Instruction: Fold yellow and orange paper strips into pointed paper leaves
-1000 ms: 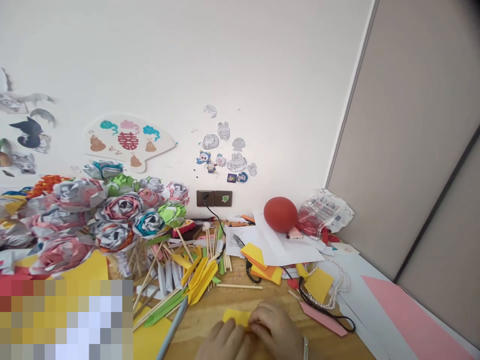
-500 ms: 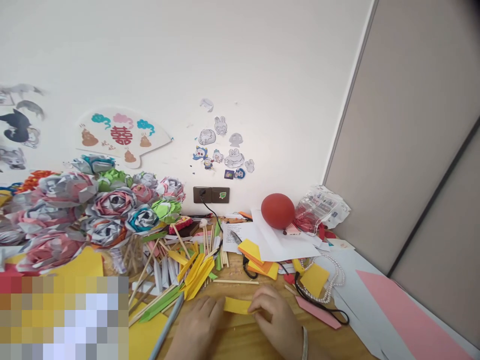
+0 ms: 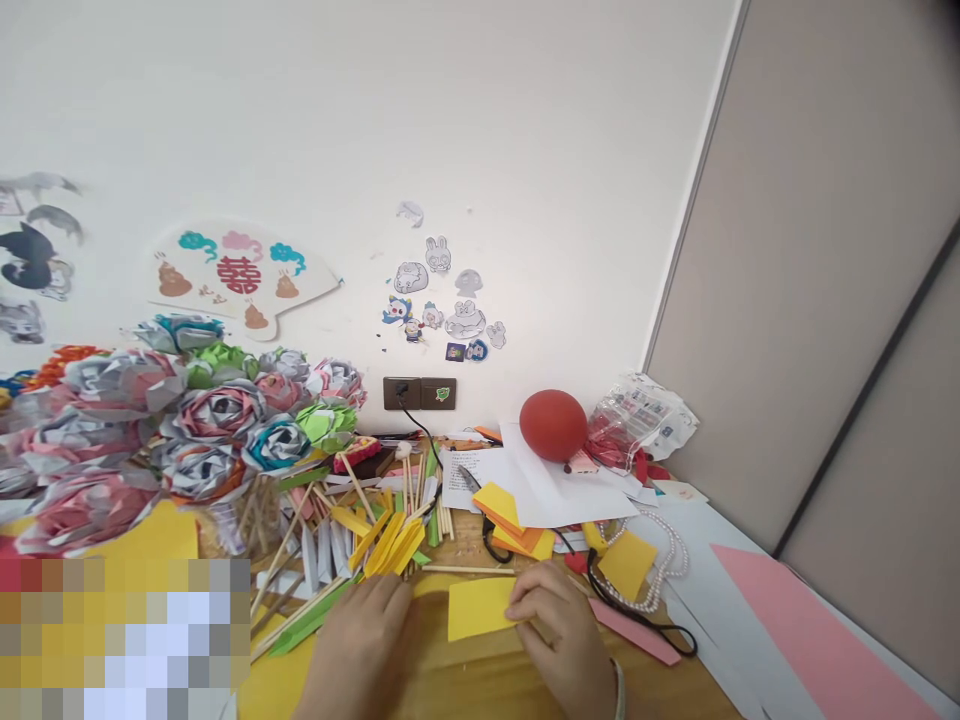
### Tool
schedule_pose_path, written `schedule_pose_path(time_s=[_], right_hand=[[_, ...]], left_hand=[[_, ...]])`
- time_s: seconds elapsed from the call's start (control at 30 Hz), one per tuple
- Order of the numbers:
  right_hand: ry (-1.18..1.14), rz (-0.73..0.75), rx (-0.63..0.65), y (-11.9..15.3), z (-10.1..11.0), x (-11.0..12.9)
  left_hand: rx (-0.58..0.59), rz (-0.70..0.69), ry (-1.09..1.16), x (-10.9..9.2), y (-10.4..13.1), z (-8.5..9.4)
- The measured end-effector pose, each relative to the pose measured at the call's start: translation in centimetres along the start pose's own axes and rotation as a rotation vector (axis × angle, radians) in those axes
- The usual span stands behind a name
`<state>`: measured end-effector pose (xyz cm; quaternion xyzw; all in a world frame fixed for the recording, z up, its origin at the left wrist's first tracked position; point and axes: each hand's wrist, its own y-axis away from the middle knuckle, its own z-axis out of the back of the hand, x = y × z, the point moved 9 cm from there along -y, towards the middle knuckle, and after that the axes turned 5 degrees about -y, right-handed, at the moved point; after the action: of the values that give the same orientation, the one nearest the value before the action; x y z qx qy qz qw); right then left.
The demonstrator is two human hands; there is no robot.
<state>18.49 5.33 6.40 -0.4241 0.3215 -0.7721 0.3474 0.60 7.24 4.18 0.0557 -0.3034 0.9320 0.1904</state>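
Two bare hands, palms downward, over a wooden counter (image 3: 450,690). Right hand (image 3: 559,625): thumb and fingertips pinching the right edge of one yellow paper rectangle (image 3: 480,610), a grip at the margin which seems chosen to leave most of the face uncovered and flat; bracelet (image 3: 619,690) at the wrist. Left hand (image 3: 367,620): lowered near the counter, fingers close together, perhaps steadying the narrow yellow paper strip (image 3: 433,583) beside its fingertips; whether it grips anything, cannot tell. The yellow paper rectangle lies between the hands, at the near side of the counter, presumably for easy reach by both. Just beyond: one thin wooden stick (image 3: 469,570), lying crosswise; scissors (image 3: 469,479), partly under folded yellow and orange papers (image 3: 499,505), likely laid aside there. Left of these: folded yellow paper strips (image 3: 397,545), heaped among sticks, apparently grouped by kind. Right: pink paper strip (image 3: 637,632) with black cord (image 3: 616,600) across it; string of white beads (image 3: 686,553). Rear: red balloon (image 3: 553,426) by white paper (image 3: 562,495); far left, paper roses (image 3: 221,410), massed together, probably to save working room.
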Motion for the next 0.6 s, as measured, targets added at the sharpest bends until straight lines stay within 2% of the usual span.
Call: schedule_pose_path(time_s=[0.07, 0.13, 0.23, 0.37, 0.43, 0.5, 0.6], right_hand=[[0.039, 0.058, -0.003, 0.0, 0.1, 0.7], [0.05, 0.097, 0.046, 0.2, -0.6, 1.0], [0.047, 0.117, 0.192, 0.7, -2.4, 1.0], [0.132, 0.153, 0.395, 1.7, -4.7, 0.5], [0.168, 0.149, 0.457, 2.0, -5.3, 0.0], [0.187, 0.107, 0.501, 2.3, -5.6, -0.5], [0.18, -0.029, 0.517, 2.2, -5.6, -1.5]], left_hand=[[0.019, 0.041, -0.119, 1.1, -0.3, 0.6], [0.068, 0.044, -0.174, 1.2, -0.5, 0.6], [0.144, 0.006, -0.14, 0.0, -0.8, -0.2], [0.18, -0.052, -0.02, -2.1, -0.6, -0.7], [0.15, -0.06, 0.026, -2.7, -0.4, -0.3], [0.069, -0.081, 0.053, -3.3, -0.1, 0.5], [-0.084, -0.207, 0.071, -5.6, 0.9, 1.4]])
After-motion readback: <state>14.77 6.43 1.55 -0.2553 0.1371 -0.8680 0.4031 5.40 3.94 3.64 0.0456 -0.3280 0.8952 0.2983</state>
